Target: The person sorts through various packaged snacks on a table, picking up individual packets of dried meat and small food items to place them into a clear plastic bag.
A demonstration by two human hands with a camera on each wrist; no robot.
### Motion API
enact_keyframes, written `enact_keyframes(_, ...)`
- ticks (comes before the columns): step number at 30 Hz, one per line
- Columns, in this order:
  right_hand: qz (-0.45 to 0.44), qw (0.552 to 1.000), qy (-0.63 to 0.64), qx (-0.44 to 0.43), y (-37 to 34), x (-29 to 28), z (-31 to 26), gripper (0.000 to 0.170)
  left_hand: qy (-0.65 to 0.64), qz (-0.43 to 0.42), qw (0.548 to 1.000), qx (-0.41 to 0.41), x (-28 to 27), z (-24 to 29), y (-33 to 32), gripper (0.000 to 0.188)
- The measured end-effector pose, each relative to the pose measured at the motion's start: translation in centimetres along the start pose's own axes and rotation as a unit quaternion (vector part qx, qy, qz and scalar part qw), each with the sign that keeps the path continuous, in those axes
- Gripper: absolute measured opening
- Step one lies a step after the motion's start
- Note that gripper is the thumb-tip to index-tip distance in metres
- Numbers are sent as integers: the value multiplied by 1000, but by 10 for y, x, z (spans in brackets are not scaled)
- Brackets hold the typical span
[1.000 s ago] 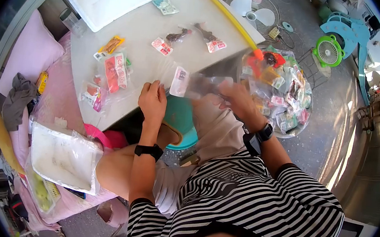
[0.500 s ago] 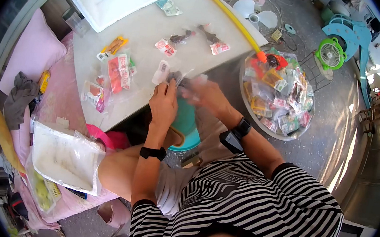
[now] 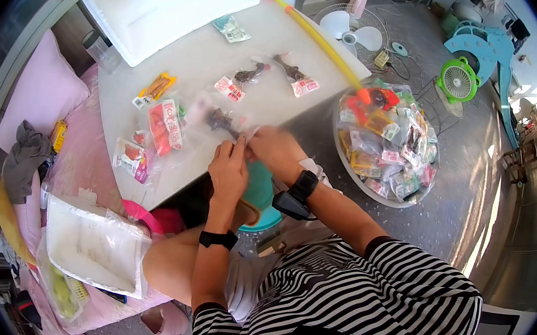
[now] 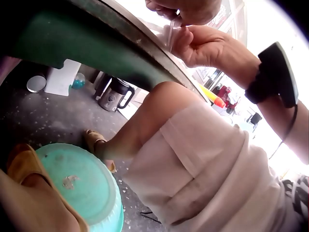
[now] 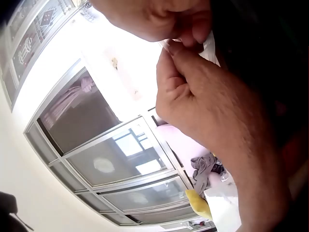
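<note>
Over the table's near edge, a clear plastic packet [image 3: 223, 122] with dark contents and a pale label lies out beyond my fingertips, slightly blurred. My left hand [image 3: 228, 168] pinches its near end with thumb and fingers. Right against it, my right hand [image 3: 275, 153] pinches the same end. In the left wrist view a strip of clear plastic [image 4: 172, 34] shows between the two hands. From the right wrist, the left hand [image 5: 198, 89] and right hand [image 5: 154, 19] meet thumb to thumb, and most of the packet is hidden there.
Two similar dark packets [image 3: 249, 74] and several colourful snack packets [image 3: 165, 127] lie on the table [image 3: 149, 184]. To the right stands a round tray [image 3: 380, 199] heaped with packets. A white foam box [image 3: 160, 12], yellow tube [image 3: 324, 39] and turquoise stool [image 4: 79, 188] surround the work.
My right hand has come left from over the knee to meet the left hand at the packet's end. The packet has shifted left over the table.
</note>
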State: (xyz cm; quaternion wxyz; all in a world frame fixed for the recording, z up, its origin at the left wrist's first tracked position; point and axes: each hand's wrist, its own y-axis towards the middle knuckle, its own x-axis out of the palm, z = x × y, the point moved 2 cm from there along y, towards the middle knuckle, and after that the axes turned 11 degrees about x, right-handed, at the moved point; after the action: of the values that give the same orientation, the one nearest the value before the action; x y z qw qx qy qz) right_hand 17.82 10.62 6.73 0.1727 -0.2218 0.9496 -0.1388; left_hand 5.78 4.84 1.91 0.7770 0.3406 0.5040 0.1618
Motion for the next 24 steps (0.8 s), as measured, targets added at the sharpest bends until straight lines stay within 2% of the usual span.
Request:
enact_keyframes(3,-60,983,170,21,26,16,26,18,11,2,1000,-21,-2,-14,-3,28)
enact_keyframes(6,-62,993,98,26,20,-16,37,20,18,-7,999,-38,1,-20,-5,29)
enact_keyframes(9,11,999,36,0,28,-70,40,20,14,-20,999,-43,6,-20,-6,29)
enact_keyframes(11,152,983,-17,-104,54,-109,39,18,17,-27,999,-40,7,-19,-5,29)
enact_keyframes(13,267,934,-121,-206,94,-146,35,15,15,-34,999,-38,6,-19,-5,29)
enact_keyframes(16,292,904,-246,-192,135,-169,2,19,12,-39,998,-44,7,-20,-6,30)
enact_keyframes(18,301,889,-290,-186,155,-161,-23,27,8,-41,998,-49,8,-21,-7,31)
enact_keyframes(21,321,837,-421,-139,185,-135,-41,44,1,-45,998,-48,8,-23,-6,32)
enact_keyframes(22,255,861,-436,-63,179,-128,-51,56,0,-45,998,-46,9,-23,-7,32)
enact_keyframes(24,177,866,-467,-35,194,-125,-46,51,-1,-46,998,-41,8,-25,-8,32)
